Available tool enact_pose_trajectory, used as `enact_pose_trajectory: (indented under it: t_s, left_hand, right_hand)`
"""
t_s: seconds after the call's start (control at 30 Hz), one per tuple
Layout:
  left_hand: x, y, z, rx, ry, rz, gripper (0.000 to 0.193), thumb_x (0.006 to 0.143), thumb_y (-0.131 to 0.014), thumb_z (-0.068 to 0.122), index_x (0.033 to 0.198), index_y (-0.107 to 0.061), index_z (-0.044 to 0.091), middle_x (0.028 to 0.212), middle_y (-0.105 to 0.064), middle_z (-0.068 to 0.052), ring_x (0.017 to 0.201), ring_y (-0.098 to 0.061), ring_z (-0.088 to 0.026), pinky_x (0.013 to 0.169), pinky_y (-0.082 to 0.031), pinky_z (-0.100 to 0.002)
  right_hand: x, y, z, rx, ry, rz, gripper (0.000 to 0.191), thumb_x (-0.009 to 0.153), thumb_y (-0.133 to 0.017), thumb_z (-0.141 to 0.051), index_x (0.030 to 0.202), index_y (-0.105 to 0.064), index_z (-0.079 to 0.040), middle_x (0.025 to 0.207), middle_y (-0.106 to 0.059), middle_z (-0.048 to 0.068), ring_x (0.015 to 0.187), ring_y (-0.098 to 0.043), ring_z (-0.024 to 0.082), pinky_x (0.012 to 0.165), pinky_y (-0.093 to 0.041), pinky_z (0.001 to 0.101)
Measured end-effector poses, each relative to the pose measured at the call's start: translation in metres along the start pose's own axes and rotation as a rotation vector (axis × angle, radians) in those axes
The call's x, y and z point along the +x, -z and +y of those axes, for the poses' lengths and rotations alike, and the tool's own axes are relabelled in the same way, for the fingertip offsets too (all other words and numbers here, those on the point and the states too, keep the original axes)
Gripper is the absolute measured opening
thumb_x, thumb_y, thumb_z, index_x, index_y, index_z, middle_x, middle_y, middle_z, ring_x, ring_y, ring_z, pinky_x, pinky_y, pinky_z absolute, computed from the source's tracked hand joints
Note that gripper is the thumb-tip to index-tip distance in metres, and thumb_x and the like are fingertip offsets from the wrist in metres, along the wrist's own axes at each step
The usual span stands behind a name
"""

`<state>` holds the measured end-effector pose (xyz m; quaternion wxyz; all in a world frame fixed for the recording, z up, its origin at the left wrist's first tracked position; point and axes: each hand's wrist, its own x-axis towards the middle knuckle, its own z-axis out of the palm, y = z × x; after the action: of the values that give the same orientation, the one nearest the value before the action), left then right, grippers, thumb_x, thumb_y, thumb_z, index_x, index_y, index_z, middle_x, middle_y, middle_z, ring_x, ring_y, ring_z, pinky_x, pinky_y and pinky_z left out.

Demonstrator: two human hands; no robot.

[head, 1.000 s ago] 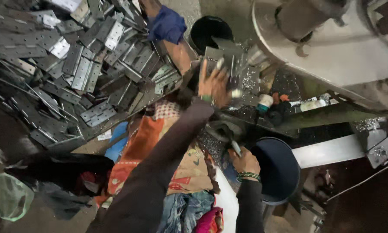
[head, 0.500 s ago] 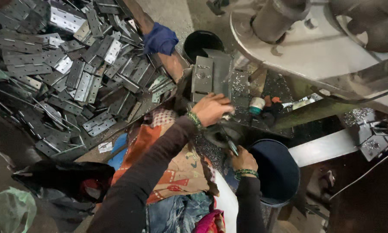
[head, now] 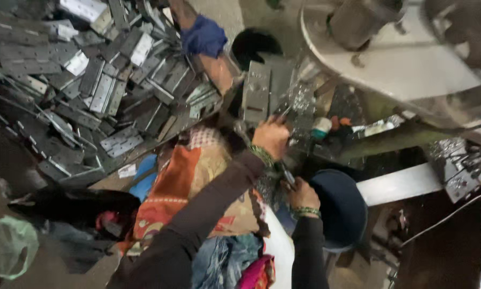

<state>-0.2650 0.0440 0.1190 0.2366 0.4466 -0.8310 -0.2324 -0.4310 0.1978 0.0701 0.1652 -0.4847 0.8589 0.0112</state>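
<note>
My left hand [head: 272,136] is curled into a fist just below a stack of upright grey metal plates [head: 256,91]. Its knuckles touch their lower edge, and I see nothing clearly inside it. My right hand [head: 302,192], with green bangles on the wrist, sits lower, beside a dark blue round tub [head: 339,206]. It pinches a thin metal piece [head: 288,174] that sticks up toward the left hand. Both arms wear dark sleeves. An orange patterned cloth [head: 187,187] lies under the left arm.
A large heap of grey punched metal plates [head: 90,80] fills the upper left. A blue cloth [head: 204,36] and a black bucket [head: 256,48] lie beyond it. A big pale machine wheel [head: 390,59] looms at upper right, with a white bar [head: 401,184] below it.
My left hand, spread open near the plates a second ago, has drawn back and closed into a fist. The right hand has hardly moved. The view has shifted slightly.
</note>
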Motion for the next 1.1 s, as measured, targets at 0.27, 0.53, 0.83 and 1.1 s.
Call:
enact_pose_trajectory:
  t_s: [0.27,0.53,0.83,1.1]
  left_hand:
    - [0.01,0.024,-0.017,0.165,-0.043,0.266,0.03,0.096,-0.05,0.024,0.11,-0.074,0.014,0.14,-0.063,-0.008,0.147,-0.04,-0.03,0.125,0.002,-0.066]
    - [-0.013,0.018,-0.023,0.084,-0.182,0.277,0.067,0.082,-0.06,0.043,0.133,-0.061,-0.001,0.145,-0.054,-0.017,0.143,-0.038,-0.034,0.119,0.0,-0.064]
    - [-0.021,0.023,-0.038,0.177,-0.312,0.272,0.05,0.093,-0.055,0.019,0.142,-0.056,0.008,0.15,-0.055,-0.013,0.149,-0.04,-0.032,0.127,-0.014,-0.057]
    - [-0.023,0.012,-0.017,0.281,-0.182,0.398,0.044,0.095,-0.055,0.016,0.138,-0.056,0.008,0.151,-0.056,-0.013,0.15,-0.043,-0.029,0.131,-0.017,-0.058]
  right_hand:
    - [-0.011,0.061,-0.029,-0.099,0.067,-0.005,0.05,0.091,-0.059,-0.065,0.107,-0.067,-0.018,0.1,-0.075,0.022,0.097,-0.07,0.047,0.078,-0.054,0.0597]
    - [-0.026,0.065,-0.041,-0.079,0.035,-0.009,0.049,0.09,-0.06,-0.064,0.105,-0.069,-0.018,0.097,-0.074,0.021,0.096,-0.069,0.047,0.078,-0.054,0.059]
    - [-0.025,0.055,-0.035,-0.07,0.008,-0.014,0.051,0.089,-0.06,-0.065,0.106,-0.069,-0.018,0.094,-0.075,0.019,0.095,-0.071,0.044,0.079,-0.054,0.0574]
    - [-0.019,0.046,-0.032,-0.08,0.007,-0.003,0.05,0.09,-0.059,-0.065,0.109,-0.069,-0.019,0.098,-0.075,0.021,0.097,-0.07,0.046,0.081,-0.055,0.0577]
